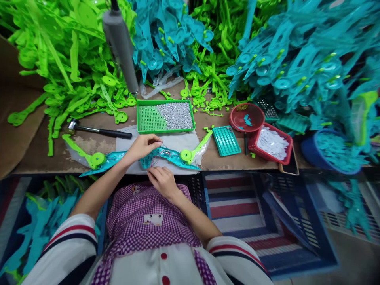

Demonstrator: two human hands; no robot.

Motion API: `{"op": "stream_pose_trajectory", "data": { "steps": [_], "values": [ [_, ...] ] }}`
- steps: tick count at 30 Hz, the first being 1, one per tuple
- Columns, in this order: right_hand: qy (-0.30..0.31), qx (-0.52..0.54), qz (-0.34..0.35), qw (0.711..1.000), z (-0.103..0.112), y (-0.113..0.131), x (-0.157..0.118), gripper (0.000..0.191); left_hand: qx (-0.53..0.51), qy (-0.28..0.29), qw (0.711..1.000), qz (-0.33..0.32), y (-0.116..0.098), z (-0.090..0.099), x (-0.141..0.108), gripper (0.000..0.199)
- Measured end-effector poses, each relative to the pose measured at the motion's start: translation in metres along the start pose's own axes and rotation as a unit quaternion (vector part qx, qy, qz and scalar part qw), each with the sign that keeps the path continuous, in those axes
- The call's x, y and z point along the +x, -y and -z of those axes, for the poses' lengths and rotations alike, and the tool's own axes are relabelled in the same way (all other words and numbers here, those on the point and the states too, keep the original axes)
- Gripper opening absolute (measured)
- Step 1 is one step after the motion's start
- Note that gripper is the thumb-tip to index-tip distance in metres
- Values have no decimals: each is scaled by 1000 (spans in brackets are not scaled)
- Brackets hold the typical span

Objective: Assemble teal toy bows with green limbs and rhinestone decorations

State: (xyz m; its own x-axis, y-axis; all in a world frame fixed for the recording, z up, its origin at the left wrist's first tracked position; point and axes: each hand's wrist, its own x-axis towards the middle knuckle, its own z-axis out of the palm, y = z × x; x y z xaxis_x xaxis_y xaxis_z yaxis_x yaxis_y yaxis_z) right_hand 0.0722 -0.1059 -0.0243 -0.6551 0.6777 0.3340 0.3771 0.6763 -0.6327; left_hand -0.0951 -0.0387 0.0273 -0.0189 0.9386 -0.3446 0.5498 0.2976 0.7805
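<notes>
A long teal plastic shell (pixel 173 158) lies across a white cloth at the table's front edge, with a lime-green arm carrying a round disc at each end. Thin red and pale wires (pixel 154 160) run out of its hollow middle. My left hand (pixel 145 147) reaches over the shell from above, thumb and fingers pinched together close to the wires; its fingertips seem to hold one. Below it, my right hand (pixel 162 181) is closed at the shell's near edge, fingers curled by the lower wire ends. What it grips is hidden.
Behind the cloth sits a green tray (pixel 148 117) of small silver screws. A hammer (pixel 101 130) lies left; a grey hanging screwdriver (pixel 120 49) dangles above. Red bowl (pixel 247 117), red box of white pieces (pixel 273 143) and teal tray (pixel 226 141) stand right. Green and teal parts pile behind.
</notes>
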Motion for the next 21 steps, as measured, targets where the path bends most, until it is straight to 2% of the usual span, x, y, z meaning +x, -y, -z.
{"op": "stream_pose_trajectory", "data": {
  "steps": [3, 6, 9, 15, 21],
  "values": [
    [-6, 9, 4, 1000, -3, 0, 1, 24, 72, 6, 997, 20, -4, -4, -12, 18],
    [2, 11, 21, 1000, -5, 1, 1, 23, 169, 60, 983, 45, -11, -7, -13, 29],
    [-2, 9, 30, 1000, -4, 1, -1, 23, 187, 97, 976, 53, -13, -6, -5, 35],
    [-18, 18, 15, 1000, -1, 2, -2, 26, 47, 146, 986, 68, 3, 1, 6, 37],
    [1, 42, -5, 999, -3, 0, -2, 26, -77, 185, 976, 90, 14, 6, 10, 40]
  ]
}}
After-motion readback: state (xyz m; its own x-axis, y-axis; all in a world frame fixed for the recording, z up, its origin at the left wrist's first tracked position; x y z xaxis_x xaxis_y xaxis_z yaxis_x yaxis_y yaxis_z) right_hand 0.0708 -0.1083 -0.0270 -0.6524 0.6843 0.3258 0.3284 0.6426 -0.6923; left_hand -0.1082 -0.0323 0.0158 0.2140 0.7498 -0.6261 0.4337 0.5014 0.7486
